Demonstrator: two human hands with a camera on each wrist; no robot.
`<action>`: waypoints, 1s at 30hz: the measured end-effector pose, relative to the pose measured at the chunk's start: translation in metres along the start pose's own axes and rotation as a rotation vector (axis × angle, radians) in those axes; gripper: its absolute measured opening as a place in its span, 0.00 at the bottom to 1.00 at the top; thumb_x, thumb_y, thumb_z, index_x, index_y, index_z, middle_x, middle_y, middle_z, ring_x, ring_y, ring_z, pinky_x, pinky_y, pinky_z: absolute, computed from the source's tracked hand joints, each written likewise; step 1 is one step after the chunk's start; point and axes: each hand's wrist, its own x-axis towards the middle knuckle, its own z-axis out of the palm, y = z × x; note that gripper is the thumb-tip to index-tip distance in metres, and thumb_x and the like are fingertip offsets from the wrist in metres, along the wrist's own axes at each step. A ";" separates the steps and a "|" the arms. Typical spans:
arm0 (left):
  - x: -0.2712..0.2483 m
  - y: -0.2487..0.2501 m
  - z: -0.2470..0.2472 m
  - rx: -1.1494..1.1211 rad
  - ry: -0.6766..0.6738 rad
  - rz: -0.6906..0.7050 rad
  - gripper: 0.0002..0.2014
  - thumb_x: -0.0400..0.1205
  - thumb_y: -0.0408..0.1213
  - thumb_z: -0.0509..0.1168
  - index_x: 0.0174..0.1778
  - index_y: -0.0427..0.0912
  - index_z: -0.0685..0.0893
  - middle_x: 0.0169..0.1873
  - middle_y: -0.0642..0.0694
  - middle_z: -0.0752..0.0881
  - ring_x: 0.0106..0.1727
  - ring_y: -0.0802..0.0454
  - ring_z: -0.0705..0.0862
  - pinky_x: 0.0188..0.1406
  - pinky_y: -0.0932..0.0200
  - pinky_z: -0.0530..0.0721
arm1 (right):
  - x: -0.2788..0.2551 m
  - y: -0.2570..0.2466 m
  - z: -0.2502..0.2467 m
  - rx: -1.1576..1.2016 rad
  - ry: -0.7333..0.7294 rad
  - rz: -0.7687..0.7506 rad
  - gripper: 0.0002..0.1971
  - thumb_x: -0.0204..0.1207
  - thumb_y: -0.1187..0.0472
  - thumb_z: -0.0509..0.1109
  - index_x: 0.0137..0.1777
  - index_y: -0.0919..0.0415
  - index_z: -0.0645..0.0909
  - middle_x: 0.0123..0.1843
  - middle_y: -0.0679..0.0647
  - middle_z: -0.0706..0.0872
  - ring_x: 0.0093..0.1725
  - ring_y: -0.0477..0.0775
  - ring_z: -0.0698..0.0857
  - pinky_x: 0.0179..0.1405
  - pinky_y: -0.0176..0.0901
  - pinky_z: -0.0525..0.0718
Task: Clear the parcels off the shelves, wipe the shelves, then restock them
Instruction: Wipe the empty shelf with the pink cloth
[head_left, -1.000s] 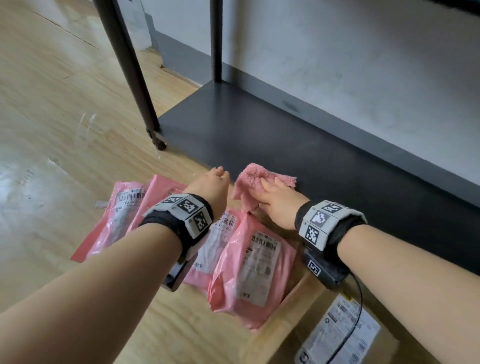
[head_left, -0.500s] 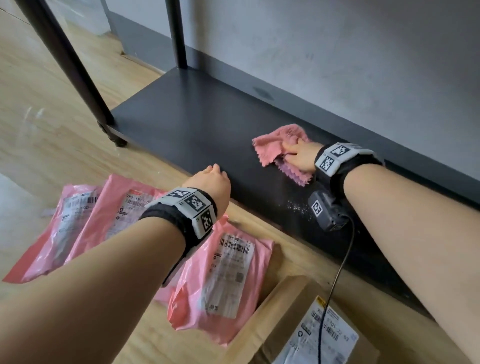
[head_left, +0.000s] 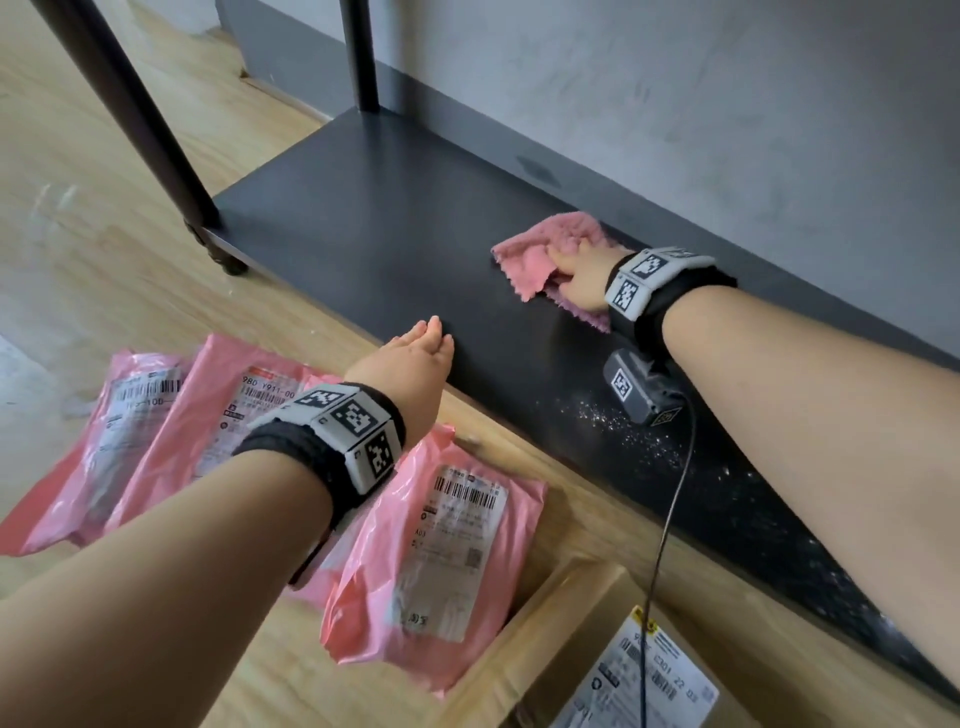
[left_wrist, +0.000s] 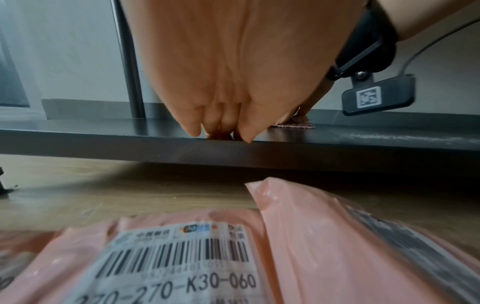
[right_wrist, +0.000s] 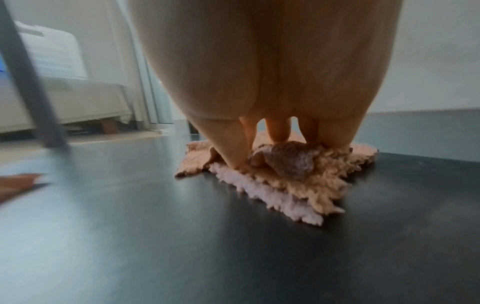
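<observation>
A pink fluffy cloth (head_left: 540, 249) (right_wrist: 285, 174) lies on the black bottom shelf (head_left: 363, 218) (right_wrist: 130, 226) near its back edge. My right hand (head_left: 563, 257) (right_wrist: 272, 148) presses down on it, fingers straight, with a small bunch of cloth pushed up by the thumb. My left hand (head_left: 434, 335) (left_wrist: 221, 133) rests its straight fingertips on the shelf's front edge (left_wrist: 337, 148) and holds nothing. Three pink labelled parcels (head_left: 447, 545) (head_left: 223, 410) (head_left: 119, 415) lie on the wooden floor before the shelf, under my left forearm; one fills the left wrist view (left_wrist: 182, 257).
A cardboard box (head_left: 582, 623) with a white label sits on the floor at the bottom right. Black shelf posts rise at the front left (head_left: 140, 124) and back (head_left: 358, 52). White specks (head_left: 623, 431) dot the shelf under my right wrist. A grey wall (head_left: 675, 104) backs the shelf.
My right hand has carried the cloth from above the parcels onto the shelf and slid it toward the back. My left hand has moved forward onto the shelf's front edge.
</observation>
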 end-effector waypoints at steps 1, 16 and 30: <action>-0.001 -0.002 0.000 -0.032 0.005 0.002 0.34 0.80 0.20 0.48 0.83 0.37 0.45 0.83 0.43 0.42 0.84 0.50 0.46 0.82 0.59 0.51 | -0.007 -0.010 -0.001 0.002 -0.018 -0.033 0.36 0.82 0.59 0.63 0.84 0.54 0.47 0.83 0.62 0.56 0.78 0.64 0.65 0.71 0.52 0.69; -0.040 0.046 -0.009 -0.045 0.082 0.142 0.24 0.79 0.23 0.51 0.73 0.35 0.67 0.81 0.42 0.60 0.80 0.45 0.62 0.74 0.56 0.64 | -0.143 -0.007 0.086 0.117 -0.051 -0.348 0.26 0.86 0.62 0.52 0.83 0.49 0.55 0.85 0.55 0.47 0.83 0.62 0.48 0.81 0.46 0.43; -0.011 0.089 0.010 0.133 -0.045 0.101 0.32 0.81 0.24 0.47 0.83 0.35 0.45 0.83 0.42 0.45 0.84 0.47 0.48 0.82 0.54 0.53 | -0.066 0.125 0.073 0.101 -0.015 0.081 0.31 0.84 0.62 0.55 0.83 0.48 0.47 0.85 0.58 0.45 0.82 0.67 0.55 0.80 0.54 0.59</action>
